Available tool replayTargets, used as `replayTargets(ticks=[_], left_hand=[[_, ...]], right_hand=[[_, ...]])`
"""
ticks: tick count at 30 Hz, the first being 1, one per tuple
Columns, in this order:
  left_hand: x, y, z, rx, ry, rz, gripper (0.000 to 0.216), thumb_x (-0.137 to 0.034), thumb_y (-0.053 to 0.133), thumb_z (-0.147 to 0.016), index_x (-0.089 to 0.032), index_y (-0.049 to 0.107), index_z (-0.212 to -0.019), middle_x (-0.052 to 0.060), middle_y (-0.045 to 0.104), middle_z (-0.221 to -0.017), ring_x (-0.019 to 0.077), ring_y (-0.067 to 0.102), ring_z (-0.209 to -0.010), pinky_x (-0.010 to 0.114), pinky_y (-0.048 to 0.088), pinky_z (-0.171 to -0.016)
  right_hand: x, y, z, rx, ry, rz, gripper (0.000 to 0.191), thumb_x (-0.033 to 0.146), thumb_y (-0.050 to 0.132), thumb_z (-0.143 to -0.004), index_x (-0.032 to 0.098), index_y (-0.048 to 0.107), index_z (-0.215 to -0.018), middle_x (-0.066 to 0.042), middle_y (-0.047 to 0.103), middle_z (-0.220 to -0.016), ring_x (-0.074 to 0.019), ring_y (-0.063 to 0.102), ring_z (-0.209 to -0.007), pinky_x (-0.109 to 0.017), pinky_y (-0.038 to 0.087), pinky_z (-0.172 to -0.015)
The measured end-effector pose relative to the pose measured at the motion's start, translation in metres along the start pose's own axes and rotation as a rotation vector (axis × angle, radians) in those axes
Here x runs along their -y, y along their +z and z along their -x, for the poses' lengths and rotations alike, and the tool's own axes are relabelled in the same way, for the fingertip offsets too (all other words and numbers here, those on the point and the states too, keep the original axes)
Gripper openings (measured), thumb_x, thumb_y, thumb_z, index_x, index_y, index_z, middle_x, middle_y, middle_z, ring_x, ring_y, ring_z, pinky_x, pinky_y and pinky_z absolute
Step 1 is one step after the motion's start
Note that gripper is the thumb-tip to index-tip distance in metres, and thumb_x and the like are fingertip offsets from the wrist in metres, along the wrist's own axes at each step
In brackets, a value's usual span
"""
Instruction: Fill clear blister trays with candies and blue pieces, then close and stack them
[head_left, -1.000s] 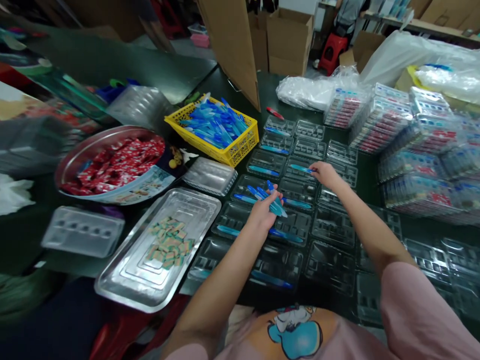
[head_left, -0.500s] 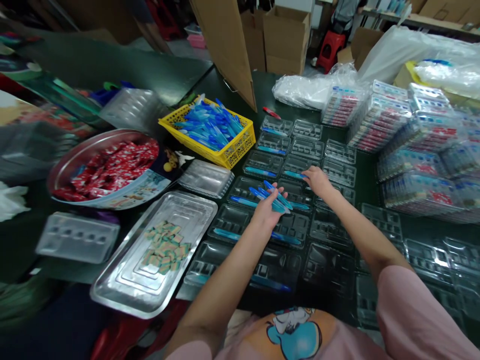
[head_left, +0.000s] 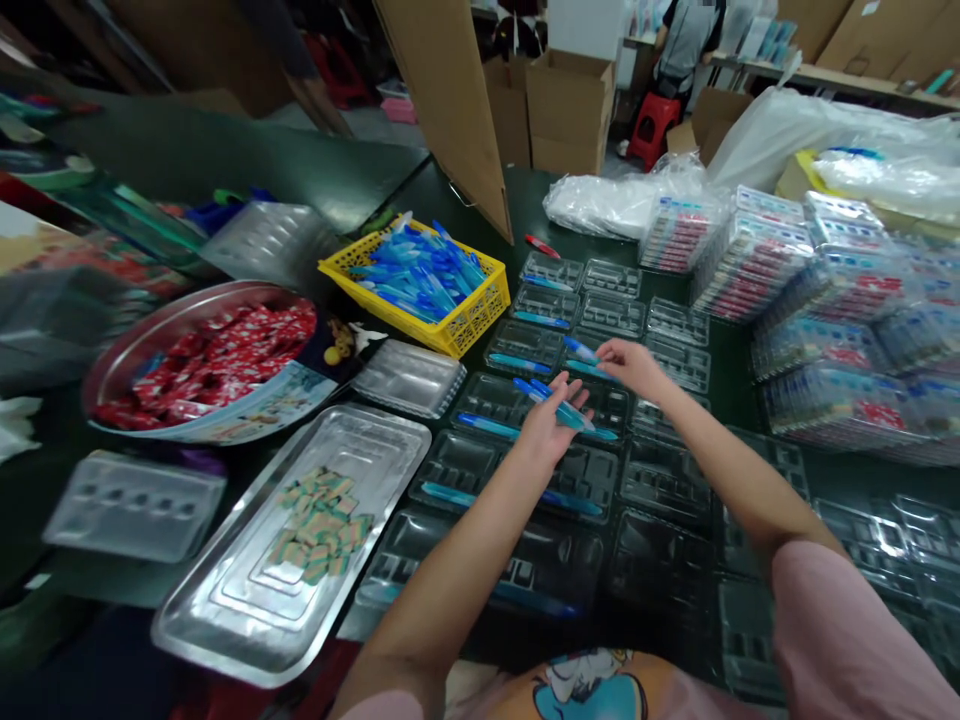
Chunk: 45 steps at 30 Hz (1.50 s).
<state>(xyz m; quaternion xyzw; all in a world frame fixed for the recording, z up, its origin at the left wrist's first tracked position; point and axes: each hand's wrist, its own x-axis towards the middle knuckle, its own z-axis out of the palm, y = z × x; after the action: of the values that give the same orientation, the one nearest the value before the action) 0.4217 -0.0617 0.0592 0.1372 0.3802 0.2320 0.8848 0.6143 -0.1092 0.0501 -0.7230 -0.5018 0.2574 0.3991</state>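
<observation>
Several blue pens [head_left: 534, 389] lie across the palm of my left hand [head_left: 553, 418], held under its thumb while the other fingers stay partly spread. My right hand [head_left: 631, 364] pinches a single blue pen [head_left: 580, 350] by one end, tilted over a clear plastic tray [head_left: 525, 338]. Another light-blue pen [head_left: 587, 369] lies just below it, close to the right fingertips. Both hands hover above rows of clear moulded trays, many with a pen along the lower edge. To the upper left, a yellow basket [head_left: 480, 312] holds a heap of similar pens.
Left stands a metal tray [head_left: 225, 605] with small green-and-tan blocks, beside an oval tin [head_left: 255, 415] of red packets. Stacked filled packs [head_left: 750, 250] rise at the right. A cardboard flap [head_left: 457, 110] stands behind the basket; a red pen [head_left: 543, 246] lies nearby.
My right hand now has a pen raised at an angle over the tray where its fingers were placing one. Fewer pens show in my left hand. The view has tilted up slightly.
</observation>
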Motion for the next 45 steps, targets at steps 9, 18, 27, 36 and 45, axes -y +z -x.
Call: replayTargets(ticks=[9,18,27,36,45], left_hand=[[-0.016,0.017,-0.019,-0.011,-0.02,0.034,0.017,-0.009,0.056,-0.085,-0.021,0.063,-0.095,-0.001,0.067,-0.077,0.0143,0.067,-0.079,0.046,0.044,-0.097],[-0.015,0.018,-0.038,0.008,-0.031,0.029,0.023,-0.004,0.058,-0.077,-0.021,0.062,-0.094,-0.001,0.067,-0.079,0.0149,0.067,-0.08,0.045,0.046,-0.096],[-0.005,0.025,-0.042,0.05,-0.037,0.04,0.029,-0.005,0.053,-0.078,-0.021,0.06,-0.101,0.002,0.07,-0.087,0.0172,0.068,-0.086,0.048,0.046,-0.096],[-0.004,0.045,-0.063,0.035,0.06,0.082,0.022,-0.012,0.053,-0.088,-0.021,0.06,-0.106,0.002,0.069,-0.087,0.015,0.065,-0.075,0.035,0.052,-0.077],[-0.02,0.051,-0.073,0.058,0.051,0.048,0.023,-0.011,0.061,-0.084,-0.025,0.061,-0.103,0.002,0.067,-0.101,0.0171,0.066,-0.093,0.046,0.047,-0.095]], right_hand=[[-0.042,-0.064,-0.095,-0.18,0.141,0.599,0.016,0.009,0.066,-0.077,0.017,0.071,-0.09,-0.005,0.074,-0.087,-0.0188,0.067,-0.082,-0.029,0.049,-0.077],[-0.057,-0.047,-0.088,-0.034,0.113,0.644,0.018,0.013,0.067,-0.083,0.018,0.071,-0.1,-0.006,0.075,-0.094,-0.0187,0.067,-0.087,-0.026,0.047,-0.077],[-0.049,-0.037,-0.085,-0.016,0.039,0.687,0.019,0.013,0.058,-0.088,0.016,0.072,-0.099,-0.013,0.066,-0.107,-0.023,0.059,-0.101,-0.03,0.044,-0.085],[-0.008,0.006,-0.04,0.345,-0.061,-0.33,0.027,0.034,0.07,-0.077,0.016,0.062,-0.096,0.0,0.069,-0.081,-0.014,0.063,-0.073,-0.026,0.049,-0.069],[-0.043,-0.062,-0.127,-0.116,0.022,0.243,0.027,0.014,0.064,-0.077,0.015,0.071,-0.104,-0.003,0.071,-0.086,-0.016,0.063,-0.077,-0.029,0.049,-0.078]])
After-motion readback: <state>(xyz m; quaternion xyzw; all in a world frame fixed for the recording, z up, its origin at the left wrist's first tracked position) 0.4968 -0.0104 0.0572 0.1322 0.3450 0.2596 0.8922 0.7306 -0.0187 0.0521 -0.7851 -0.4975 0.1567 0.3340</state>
